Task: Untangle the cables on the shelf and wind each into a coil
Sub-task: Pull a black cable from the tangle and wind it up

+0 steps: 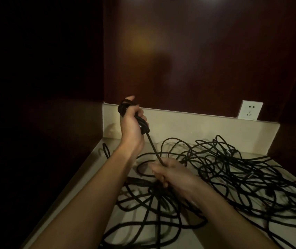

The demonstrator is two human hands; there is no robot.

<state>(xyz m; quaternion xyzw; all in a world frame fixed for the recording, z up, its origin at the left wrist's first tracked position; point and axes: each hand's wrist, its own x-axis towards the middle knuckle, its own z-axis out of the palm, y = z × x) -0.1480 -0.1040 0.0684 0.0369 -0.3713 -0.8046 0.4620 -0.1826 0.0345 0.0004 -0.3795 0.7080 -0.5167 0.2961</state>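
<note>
Left hand raised at centre left of frame, fingers curled round small black coil (loops wound over palm and fingers). One strand runs from coil down to right hand at centre, fingers closed round it; hand blurred. Tangled black cables sprawl over pale shelf, filling lower centre and right. White wall socket at upper right, against dark wood back panel
</note>
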